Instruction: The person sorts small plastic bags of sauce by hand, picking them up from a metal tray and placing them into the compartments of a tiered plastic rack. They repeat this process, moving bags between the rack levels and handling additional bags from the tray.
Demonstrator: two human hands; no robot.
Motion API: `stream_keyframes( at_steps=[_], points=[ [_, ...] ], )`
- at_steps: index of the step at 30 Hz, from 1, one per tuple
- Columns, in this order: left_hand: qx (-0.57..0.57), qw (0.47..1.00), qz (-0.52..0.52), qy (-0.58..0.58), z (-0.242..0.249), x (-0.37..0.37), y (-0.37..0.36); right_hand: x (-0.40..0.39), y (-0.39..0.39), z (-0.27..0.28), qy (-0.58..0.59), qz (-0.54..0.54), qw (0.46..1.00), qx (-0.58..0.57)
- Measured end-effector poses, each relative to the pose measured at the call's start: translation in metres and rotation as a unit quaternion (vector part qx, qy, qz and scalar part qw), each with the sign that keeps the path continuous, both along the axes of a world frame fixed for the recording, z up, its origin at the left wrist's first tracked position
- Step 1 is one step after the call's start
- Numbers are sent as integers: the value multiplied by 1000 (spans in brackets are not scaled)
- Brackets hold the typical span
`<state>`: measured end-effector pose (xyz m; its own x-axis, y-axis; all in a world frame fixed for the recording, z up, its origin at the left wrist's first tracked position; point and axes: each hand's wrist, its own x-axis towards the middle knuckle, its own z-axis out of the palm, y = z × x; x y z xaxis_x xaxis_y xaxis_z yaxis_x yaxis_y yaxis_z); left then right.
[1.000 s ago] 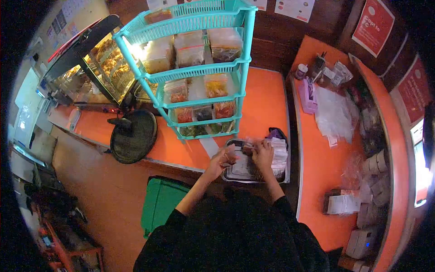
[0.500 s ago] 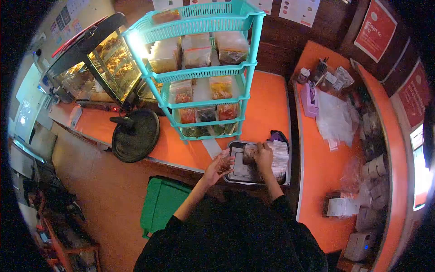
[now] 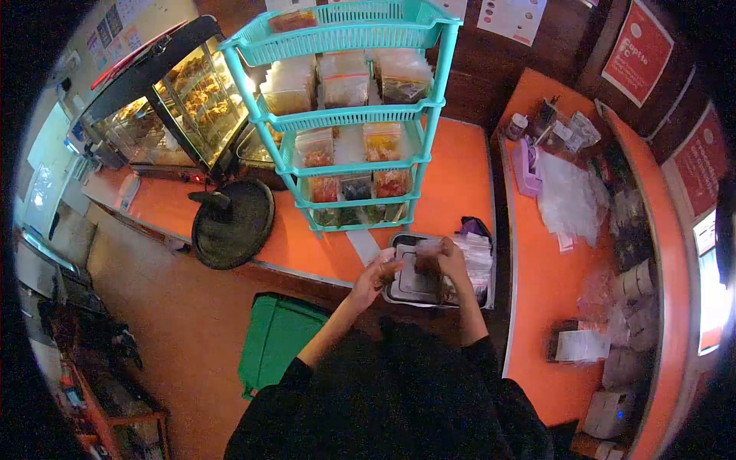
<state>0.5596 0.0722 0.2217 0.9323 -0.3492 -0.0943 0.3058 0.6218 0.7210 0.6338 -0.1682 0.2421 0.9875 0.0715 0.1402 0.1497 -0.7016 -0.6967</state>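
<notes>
My right hand (image 3: 454,264) is over the metal tray (image 3: 397,294), its fingers closed on the top of a small clear plastic sachet (image 3: 426,263) with dark brown contents. At the tray's left edge is my left hand (image 3: 372,282), palm turned inward and fingers curled. Something small and dark seems to lie in it, but blur hides what it is. A stack of flat packets (image 3: 477,261) fills the right side of the tray, beside a dark purple cloth or bag (image 3: 474,226).
A turquoise tiered rack (image 3: 345,119) with bagged goods stands behind the tray. Left of it are a round black lid (image 3: 233,225) and a lit food warmer (image 3: 180,103). A green bin (image 3: 280,337) is below. The right counter holds plastic bags (image 3: 569,192) and a purple holder (image 3: 527,172).
My right hand has lifted slightly, and the sachet tilts in its fingers. My left hand has turned a little and stays near the tray's left edge. The view has shifted slightly.
</notes>
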Motion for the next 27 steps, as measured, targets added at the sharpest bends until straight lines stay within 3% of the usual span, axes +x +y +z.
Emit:
stream_keyframes(
  at_steps=[1,3,6,10,12,13,15,16,18,22,24,25,27],
  points=[
    [0,1000,0,0,-7,2,2,-4,1,4,0,0,1000,0],
    [7,1000,12,3,-5,5,4,-12,2,3,106,52,944,307],
    [18,997,23,74,10,0,0,-16,12,-3,5,119,956,266],
    [14,996,4,89,-4,6,-13,-8,26,-22,82,22,980,178],
    [91,994,28,59,17,4,-19,9,25,-73,-9,-5,998,62],
    [91,994,29,57,15,6,-19,10,27,-70,-11,-5,998,62],
    [99,990,76,68,6,4,-18,3,36,-51,-125,-17,992,5],
    [99,990,76,69,2,2,-15,-1,37,-39,-125,-16,992,6],
    [51,995,58,66,-1,-4,-7,-13,41,-2,55,49,955,287],
    [-32,995,15,89,11,-8,-4,-28,64,27,-46,117,973,191],
    [-61,997,25,42,-2,-4,-13,-47,89,47,28,83,962,260],
    [-61,997,24,41,-4,-3,-15,-47,98,42,-92,51,967,230],
    [-122,991,0,-54,10,-3,-19,-49,102,49,-101,38,969,223]
  ],
)
